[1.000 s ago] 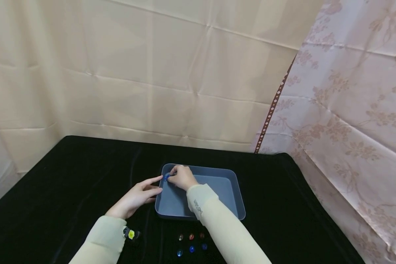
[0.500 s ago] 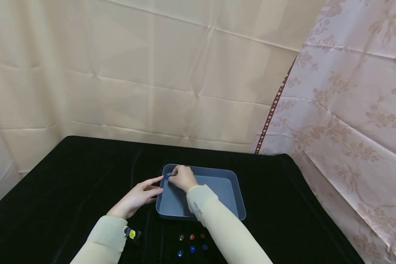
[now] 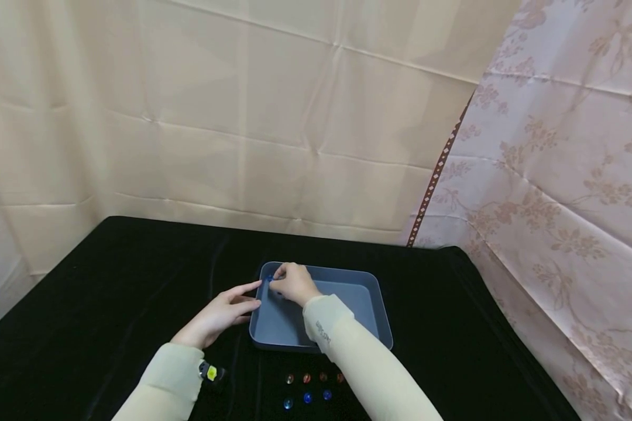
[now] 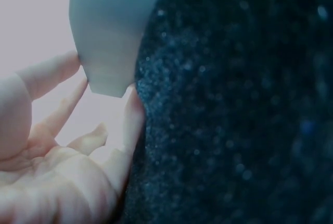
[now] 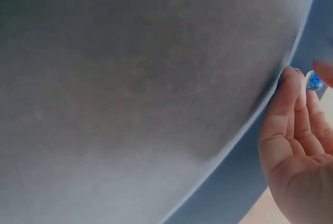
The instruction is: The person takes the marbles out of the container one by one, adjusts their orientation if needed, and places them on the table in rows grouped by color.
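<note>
A blue-grey rectangular tray (image 3: 321, 345) stands on black cloth. At its far left corner my right hand (image 3: 296, 285) reaches inside, fingers curled. In the right wrist view the right hand (image 5: 296, 140) has a clear marble with a blue core (image 5: 314, 81) between its fingertips, and a clear glassy edge shows at another fingertip. The blue marble (image 3: 270, 279) appears by the fingers in the head view. My left hand (image 3: 221, 316) touches the tray's left side with extended fingers. In the left wrist view, the left hand's fingertips meet the tray's outer wall (image 4: 106, 73).
In front of the tray lie two rows of marbles. The far row has a clear marble (image 3: 289, 379) and reddish marbles (image 3: 307, 378); the near row has blue marbles (image 3: 308, 398). The right sleeve (image 3: 374, 362) crosses the tray's front edge. A curtain (image 3: 242, 146) hangs behind.
My right hand has shifted slightly right, and its sleeve now uncovers another reddish marble. Less blue shows at its fingertips than before. The left hand stays at the tray's side.
</note>
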Tool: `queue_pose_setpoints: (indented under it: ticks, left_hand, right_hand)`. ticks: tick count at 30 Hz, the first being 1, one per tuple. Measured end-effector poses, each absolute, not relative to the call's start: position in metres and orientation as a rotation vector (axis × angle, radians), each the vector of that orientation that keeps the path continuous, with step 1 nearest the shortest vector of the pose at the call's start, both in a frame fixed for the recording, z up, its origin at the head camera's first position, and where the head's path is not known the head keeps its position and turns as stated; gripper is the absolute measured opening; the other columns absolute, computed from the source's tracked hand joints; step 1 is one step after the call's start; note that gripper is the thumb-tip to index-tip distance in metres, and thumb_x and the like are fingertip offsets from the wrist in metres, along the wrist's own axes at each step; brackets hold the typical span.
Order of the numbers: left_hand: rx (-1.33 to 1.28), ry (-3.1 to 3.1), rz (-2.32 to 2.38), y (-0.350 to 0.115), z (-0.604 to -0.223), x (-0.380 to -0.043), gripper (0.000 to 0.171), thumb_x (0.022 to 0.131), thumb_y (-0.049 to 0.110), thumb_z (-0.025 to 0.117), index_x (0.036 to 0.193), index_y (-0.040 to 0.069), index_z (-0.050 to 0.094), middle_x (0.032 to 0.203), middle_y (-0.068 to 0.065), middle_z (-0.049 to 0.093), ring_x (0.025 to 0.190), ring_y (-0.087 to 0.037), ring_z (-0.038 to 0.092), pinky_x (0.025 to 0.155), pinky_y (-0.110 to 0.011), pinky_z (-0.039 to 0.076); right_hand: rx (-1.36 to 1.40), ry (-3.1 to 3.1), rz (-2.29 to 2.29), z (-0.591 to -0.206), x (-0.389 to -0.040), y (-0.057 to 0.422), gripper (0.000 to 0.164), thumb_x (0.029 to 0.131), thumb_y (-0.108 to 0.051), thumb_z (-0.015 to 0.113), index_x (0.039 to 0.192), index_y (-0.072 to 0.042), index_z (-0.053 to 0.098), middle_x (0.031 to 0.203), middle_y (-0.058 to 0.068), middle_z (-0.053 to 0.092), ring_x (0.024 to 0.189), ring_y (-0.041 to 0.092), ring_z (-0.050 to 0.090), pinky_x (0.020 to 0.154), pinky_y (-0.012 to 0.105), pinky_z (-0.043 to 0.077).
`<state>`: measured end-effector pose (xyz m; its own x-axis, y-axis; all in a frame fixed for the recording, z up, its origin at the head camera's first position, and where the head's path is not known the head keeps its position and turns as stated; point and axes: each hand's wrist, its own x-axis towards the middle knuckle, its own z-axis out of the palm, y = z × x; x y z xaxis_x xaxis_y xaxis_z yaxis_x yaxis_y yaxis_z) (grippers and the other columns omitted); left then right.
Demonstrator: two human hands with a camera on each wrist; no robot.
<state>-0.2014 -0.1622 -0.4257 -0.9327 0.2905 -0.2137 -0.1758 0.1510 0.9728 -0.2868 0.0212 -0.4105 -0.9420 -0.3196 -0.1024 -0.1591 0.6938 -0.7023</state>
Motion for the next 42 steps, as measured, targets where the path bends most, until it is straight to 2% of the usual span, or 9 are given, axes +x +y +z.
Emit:
queue_pose_setpoints:
  ticks: [5, 20, 27, 42]
  left_hand:
    - [0.119, 2.067, 1.847, -0.162, -0.426, -0.202, 0.058, 0.101, 0.025, 0.054, 0.154, 0.012, 0.034, 0.141, -0.026, 0.048, 0.126, -0.036, 0.057, 0.107, -0.054, 0.047]
    - [0.116, 2.062, 1.845, -0.162, -0.424, -0.201, 0.059, 0.101, 0.025, 0.054, 0.155, 0.012, 0.033, 0.143, -0.026, 0.046, 0.127, -0.036, 0.055, 0.108, -0.053, 0.047]
    - [0.096, 2.074, 1.835, -0.161, -0.424, -0.200, 0.059, 0.101, 0.025, 0.055, 0.155, 0.012, 0.033, 0.142, -0.026, 0.047, 0.126, -0.035, 0.056, 0.107, -0.053, 0.047]
    - [0.046, 2.076, 1.840, -0.161, -0.426, -0.203, 0.058, 0.100, 0.026, 0.056, 0.154, 0.015, 0.035, 0.142, -0.024, 0.049, 0.125, -0.033, 0.057, 0.108, -0.053, 0.046]
  right_hand:
    - [-0.398, 2.676, -1.109, -0.402, -0.284, 0.024, 0.018, 0.089, -0.019, 0.070, 0.102, -0.007, 0.070, 0.078, 0.003, 0.067, 0.063, 0.013, 0.063, 0.057, 0.024, 0.054]
    - [-0.551, 2.633, -1.148, -0.371, -0.266, 0.040, 0.018, 0.090, -0.024, 0.071, 0.103, -0.011, 0.069, 0.080, 0.002, 0.065, 0.068, 0.014, 0.062, 0.060, 0.025, 0.053]
    - [-0.616, 2.621, -1.145, -0.362, -0.249, 0.049, 0.018, 0.091, -0.024, 0.070, 0.104, -0.012, 0.069, 0.080, 0.001, 0.065, 0.068, 0.013, 0.058, 0.060, 0.025, 0.050]
    - [-0.701, 2.496, -1.276, -0.350, -0.208, 0.074, 0.020, 0.091, -0.027, 0.070, 0.106, -0.015, 0.068, 0.082, -0.003, 0.068, 0.073, 0.011, 0.060, 0.065, 0.025, 0.051]
